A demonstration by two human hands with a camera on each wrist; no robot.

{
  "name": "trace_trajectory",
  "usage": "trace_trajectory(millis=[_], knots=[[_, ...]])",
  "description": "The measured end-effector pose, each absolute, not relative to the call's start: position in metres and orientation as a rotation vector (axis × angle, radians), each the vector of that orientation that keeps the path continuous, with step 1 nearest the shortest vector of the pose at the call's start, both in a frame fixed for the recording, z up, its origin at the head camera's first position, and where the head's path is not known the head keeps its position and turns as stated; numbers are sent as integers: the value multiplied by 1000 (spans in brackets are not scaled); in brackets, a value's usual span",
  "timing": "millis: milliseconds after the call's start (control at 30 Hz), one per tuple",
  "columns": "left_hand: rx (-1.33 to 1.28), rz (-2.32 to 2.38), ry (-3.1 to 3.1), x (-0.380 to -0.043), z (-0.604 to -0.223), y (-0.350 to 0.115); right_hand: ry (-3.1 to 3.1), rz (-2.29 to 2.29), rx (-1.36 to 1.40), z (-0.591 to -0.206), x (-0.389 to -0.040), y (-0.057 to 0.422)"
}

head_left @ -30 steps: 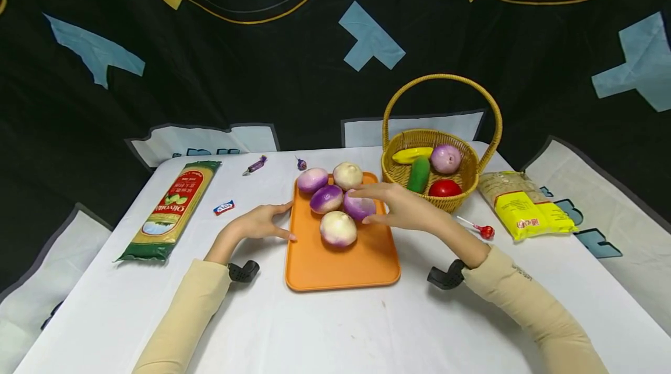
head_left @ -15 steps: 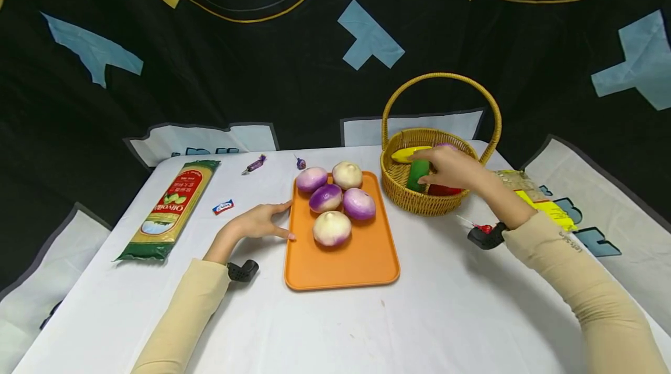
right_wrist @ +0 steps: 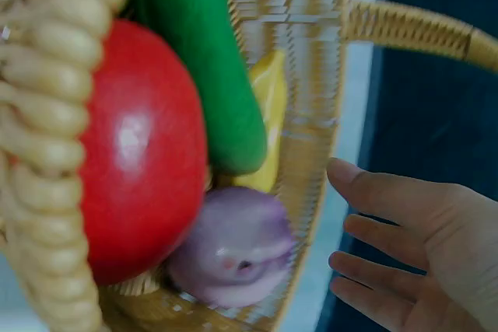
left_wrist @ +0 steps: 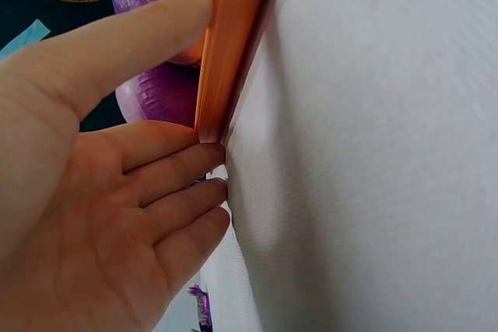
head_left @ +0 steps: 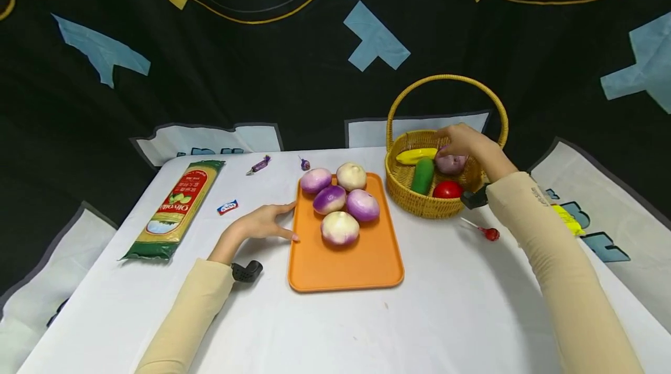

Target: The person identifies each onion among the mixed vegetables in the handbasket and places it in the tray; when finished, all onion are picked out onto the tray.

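My left hand rests at the left edge of the orange tray. In the left wrist view its thumb lies against the rim, and the straight fingertips reach the tray's outer side. On the tray sit several purple-and-white onions. My right hand is over the wicker basket, fingers spread above a purple onion inside it. In the right wrist view that onion is apart from the loosely extended fingers. A yellow banana-shaped piece, a green cucumber and a red tomato share the basket.
A tall handle arches over the basket. Near it lie a red lollipop and a yellow bag, mostly hidden by the right sleeve. A noodle packet and small wrapped candies lie on the left of the white table.
My right hand has left an onion on the tray, moved right to the basket, then shifted back over the basket's onion. The left hand stays at the tray's edge.
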State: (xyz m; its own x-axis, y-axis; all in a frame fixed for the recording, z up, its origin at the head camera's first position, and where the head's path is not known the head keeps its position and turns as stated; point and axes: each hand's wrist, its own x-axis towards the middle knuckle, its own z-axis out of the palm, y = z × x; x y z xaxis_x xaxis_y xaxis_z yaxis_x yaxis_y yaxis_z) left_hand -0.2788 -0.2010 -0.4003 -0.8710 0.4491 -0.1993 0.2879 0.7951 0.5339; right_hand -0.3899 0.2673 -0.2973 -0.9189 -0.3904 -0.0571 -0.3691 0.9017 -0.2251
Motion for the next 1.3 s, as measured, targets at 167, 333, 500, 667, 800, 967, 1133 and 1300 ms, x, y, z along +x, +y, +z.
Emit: trace_trajectory(millis=[167,333,500,667,800,967,1133,1300], knots=[[558,701,2670,-279,-402,-200,2894,-359,-475,-310,-403,278],[562,700,2669,-280,-402,-200,2812,-491,-326,-318,-406,288],[572,697,2670,-282,-402,-200,2736,-572,-221,-320,-403,298],[566,690,2673,-281,-402,-200,2747,-531,-289,-320,-403,301],[574,693,2673,-280,-401,-200,2709,-562,-256,-320,-404,301],[583,699,2677,-281,-401,-200,2697,-597,-240,-323,-404,301],[564,700,2671,-281,-401,-200,2773,-565,-292,-325,-402,300],[554,702,2665,-281,-401,-201,2793,-605,-290,-321,-397,298]])
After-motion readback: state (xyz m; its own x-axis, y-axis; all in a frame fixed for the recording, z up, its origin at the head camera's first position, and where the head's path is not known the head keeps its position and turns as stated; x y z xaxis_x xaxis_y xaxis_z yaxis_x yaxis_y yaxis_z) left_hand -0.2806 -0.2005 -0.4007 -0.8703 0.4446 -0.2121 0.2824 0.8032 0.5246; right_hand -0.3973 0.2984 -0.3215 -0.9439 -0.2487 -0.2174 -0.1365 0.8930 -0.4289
